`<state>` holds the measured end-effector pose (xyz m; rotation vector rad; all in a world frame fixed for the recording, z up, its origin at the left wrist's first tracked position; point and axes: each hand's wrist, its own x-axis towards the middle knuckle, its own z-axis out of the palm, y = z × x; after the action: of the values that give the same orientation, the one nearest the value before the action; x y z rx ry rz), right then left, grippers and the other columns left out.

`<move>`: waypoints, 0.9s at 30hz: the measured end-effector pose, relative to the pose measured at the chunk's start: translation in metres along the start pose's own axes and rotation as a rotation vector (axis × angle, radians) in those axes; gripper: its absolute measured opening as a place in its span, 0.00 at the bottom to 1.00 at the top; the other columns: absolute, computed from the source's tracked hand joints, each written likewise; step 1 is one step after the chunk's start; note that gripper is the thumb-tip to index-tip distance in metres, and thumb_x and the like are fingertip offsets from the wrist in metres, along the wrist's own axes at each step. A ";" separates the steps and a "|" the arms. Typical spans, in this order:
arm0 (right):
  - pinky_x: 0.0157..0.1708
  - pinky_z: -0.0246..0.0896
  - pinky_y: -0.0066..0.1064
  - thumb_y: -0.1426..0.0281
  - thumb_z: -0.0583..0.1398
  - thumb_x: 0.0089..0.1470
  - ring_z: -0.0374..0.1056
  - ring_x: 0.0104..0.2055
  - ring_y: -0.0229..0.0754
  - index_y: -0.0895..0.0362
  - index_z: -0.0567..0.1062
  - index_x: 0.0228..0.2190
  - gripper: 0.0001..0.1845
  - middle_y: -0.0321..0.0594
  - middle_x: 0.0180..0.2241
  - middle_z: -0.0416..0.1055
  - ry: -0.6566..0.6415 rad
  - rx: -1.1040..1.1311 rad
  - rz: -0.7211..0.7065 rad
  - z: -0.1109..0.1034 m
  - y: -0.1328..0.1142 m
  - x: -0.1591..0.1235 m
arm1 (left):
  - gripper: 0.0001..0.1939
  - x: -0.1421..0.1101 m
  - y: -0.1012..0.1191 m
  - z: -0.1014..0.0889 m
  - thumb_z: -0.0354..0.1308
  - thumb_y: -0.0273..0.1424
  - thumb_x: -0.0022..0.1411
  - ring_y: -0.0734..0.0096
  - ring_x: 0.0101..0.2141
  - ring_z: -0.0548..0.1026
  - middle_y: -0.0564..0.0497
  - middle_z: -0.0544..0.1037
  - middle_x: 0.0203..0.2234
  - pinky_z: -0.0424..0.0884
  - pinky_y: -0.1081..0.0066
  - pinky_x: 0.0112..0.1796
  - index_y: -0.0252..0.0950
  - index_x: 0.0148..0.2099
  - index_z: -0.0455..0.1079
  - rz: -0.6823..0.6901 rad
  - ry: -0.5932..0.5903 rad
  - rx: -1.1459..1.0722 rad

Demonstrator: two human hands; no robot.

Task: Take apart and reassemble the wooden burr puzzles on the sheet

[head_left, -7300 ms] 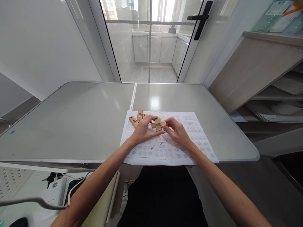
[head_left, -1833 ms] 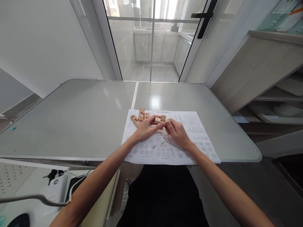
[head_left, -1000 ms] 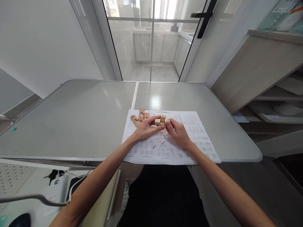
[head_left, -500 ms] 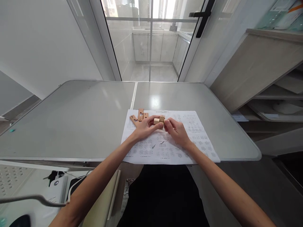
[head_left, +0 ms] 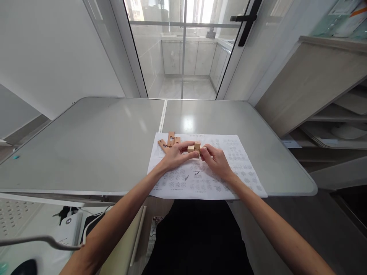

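Smooth, grey and faintly glossy, the tabletop stretches before me, split by a pale seam. Nearest are the black cloth at my lap and, low on the left, a white boxy device beside a looping cable. Over a white paper printed with small diagrams, the fingers of my left hand and right hand grasp a wooden block cluster from either side, hiding parts of its pale, square-ended blocks. Just beyond my left hand, flat brown notched pieces lie fanned at the paper's corner. Rightward, open wood-grain shelving holds pale flat items, clear plastic packs on top. Farthest stands a glass door with a black handle.
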<state>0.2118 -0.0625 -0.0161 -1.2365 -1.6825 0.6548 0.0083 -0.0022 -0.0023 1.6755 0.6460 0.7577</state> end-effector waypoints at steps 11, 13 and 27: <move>0.30 0.58 0.34 0.47 0.50 0.73 0.61 0.25 0.39 0.52 0.66 0.27 0.28 0.35 0.24 0.69 -0.005 0.018 0.004 0.002 0.002 0.002 | 0.24 -0.001 0.002 0.000 0.67 0.45 0.67 0.58 0.50 0.82 0.43 0.84 0.50 0.77 0.56 0.55 0.39 0.59 0.77 -0.003 0.047 0.052; 0.30 0.59 0.34 0.49 0.51 0.73 0.63 0.26 0.40 0.52 0.69 0.32 0.24 0.35 0.26 0.70 0.013 -0.002 -0.020 0.003 0.004 0.001 | 0.23 -0.001 0.003 0.001 0.66 0.45 0.68 0.58 0.49 0.83 0.43 0.85 0.48 0.77 0.57 0.54 0.38 0.58 0.77 -0.008 0.055 0.061; 0.30 0.65 0.33 0.53 0.61 0.67 0.70 0.28 0.39 0.49 0.69 0.47 0.15 0.36 0.36 0.76 0.042 0.078 0.039 0.003 0.010 0.001 | 0.20 -0.001 0.006 0.004 0.68 0.43 0.66 0.56 0.52 0.79 0.43 0.80 0.57 0.76 0.57 0.49 0.40 0.55 0.78 0.122 0.088 0.284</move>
<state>0.2135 -0.0583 -0.0252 -1.2216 -1.5868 0.7066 0.0115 -0.0065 0.0025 1.9627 0.7458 0.8616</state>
